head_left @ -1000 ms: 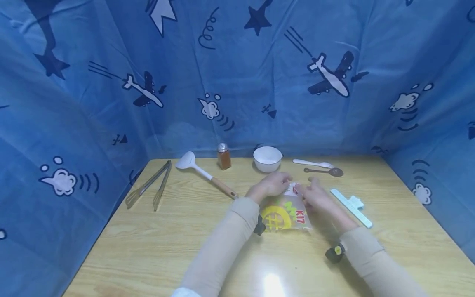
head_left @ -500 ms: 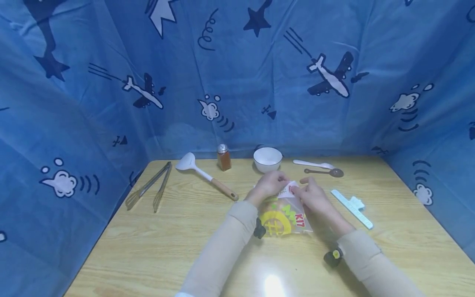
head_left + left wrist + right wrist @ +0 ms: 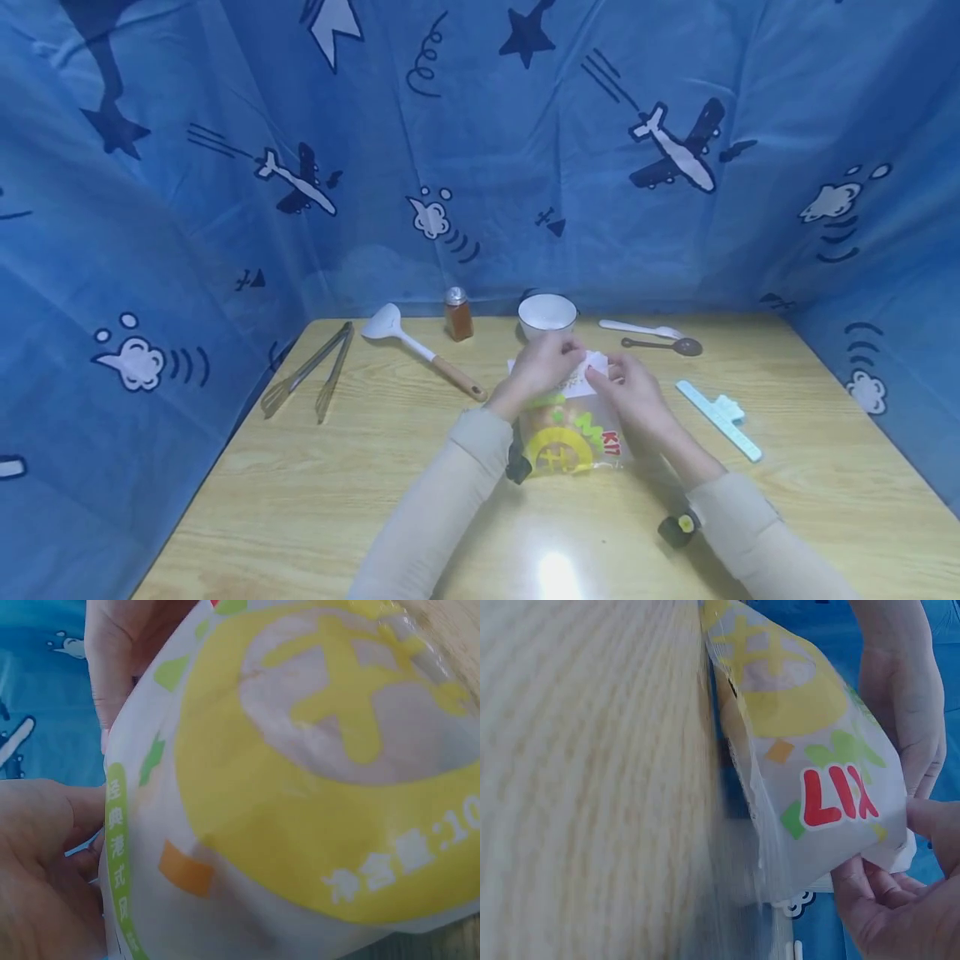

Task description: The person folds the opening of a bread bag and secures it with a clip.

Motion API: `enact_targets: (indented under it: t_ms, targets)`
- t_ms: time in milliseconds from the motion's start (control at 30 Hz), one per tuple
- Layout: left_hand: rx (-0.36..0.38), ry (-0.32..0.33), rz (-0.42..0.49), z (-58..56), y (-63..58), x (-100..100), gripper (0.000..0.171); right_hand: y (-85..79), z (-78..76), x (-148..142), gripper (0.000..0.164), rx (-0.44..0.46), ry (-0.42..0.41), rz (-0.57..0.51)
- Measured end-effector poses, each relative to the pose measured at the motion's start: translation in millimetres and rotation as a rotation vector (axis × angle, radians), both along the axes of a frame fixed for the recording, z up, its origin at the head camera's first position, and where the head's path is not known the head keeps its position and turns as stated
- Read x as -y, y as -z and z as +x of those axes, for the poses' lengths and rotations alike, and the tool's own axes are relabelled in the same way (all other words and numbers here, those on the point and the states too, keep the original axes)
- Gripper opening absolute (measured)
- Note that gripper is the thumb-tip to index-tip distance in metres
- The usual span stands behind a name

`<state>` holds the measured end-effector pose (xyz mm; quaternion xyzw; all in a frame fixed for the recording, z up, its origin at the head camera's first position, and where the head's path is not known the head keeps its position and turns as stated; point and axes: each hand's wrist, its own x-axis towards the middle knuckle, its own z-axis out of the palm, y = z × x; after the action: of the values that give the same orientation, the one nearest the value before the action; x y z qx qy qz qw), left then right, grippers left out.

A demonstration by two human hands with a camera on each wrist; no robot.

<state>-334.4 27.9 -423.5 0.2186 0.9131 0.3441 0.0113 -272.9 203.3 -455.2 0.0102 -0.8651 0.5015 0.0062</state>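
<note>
A clear plastic food bag (image 3: pixel 558 446) with yellow, green and red print stands tilted near the middle of the table. Something pale brown shows through its film. At its white top edge, my left hand (image 3: pixel 542 367) pinches the left part with thumb and fingers. My right hand (image 3: pixel 637 398) grips the same edge on the right, thumb in front and fingers behind, as the right wrist view also shows. In the left wrist view the bag (image 3: pixel 255 772) fills most of the picture and hides some fingertips.
Behind the bag stands a white bowl (image 3: pixel 547 310), with a shaker of reddish-brown powder (image 3: pixel 458 317) to its left. A ladle (image 3: pixel 420 348) and metal tongs (image 3: pixel 315 371) lie at left. A white fork (image 3: pixel 637 328), a brown spoon (image 3: pixel 663 344) and a light-blue clip (image 3: pixel 720 419) lie at right.
The bag's white top edge has come up and spread wider between my hands, now overlapping the bowl's lower part. Both hands have moved slightly up and away, still on that edge.
</note>
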Motion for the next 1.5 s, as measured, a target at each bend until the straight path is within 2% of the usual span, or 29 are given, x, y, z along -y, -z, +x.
enact_targets:
  t_ms: [133,333,433,667,833,1067,1200,1400,1500]
  targets:
    - [-0.033,-0.025,0.017,5.5,-9.9,0.6,0.017,-2.2,3.1,-0.2,0.063,-0.033,0.015,-0.054]
    - [-0.159,-0.031,-0.036,12.4,-25.4,4.4,0.016,-8.6,6.8,-1.4,0.068,-0.049,-0.014,-0.157]
    - [-0.198,-0.025,-0.03,15.0,-30.9,8.2,0.015,-12.2,7.9,-1.1,0.067,-0.05,-0.025,-0.195]
    - [-0.214,-0.007,0.034,20.9,-39.5,18.4,0.013,-17.0,9.2,1.2,0.049,-0.083,-0.039,-0.23]
    - [-0.215,0.024,0.116,22.6,-44.1,26.3,0.013,-21.5,9.7,-1.4,0.035,-0.096,-0.023,-0.243]
    - [-0.24,0.05,0.179,28.6,-52.1,34.9,0.014,-31.0,11.2,-1.6,0.024,-0.14,-0.033,-0.3]
    - [-0.262,0.048,0.201,31.9,-57.6,37.4,0.014,-37.7,11.1,0.4,0.026,-0.199,-0.04,-0.283]
    - [-0.307,0.046,0.267,34.4,-64.3,40.8,0.013,-50.9,10.2,7.7,0.024,-0.37,-0.031,-0.245]
    - [-0.304,0.05,0.296,35.5,-65.0,43.0,0.013,-56.7,8.9,12.3,0.019,-0.443,-0.038,-0.243]
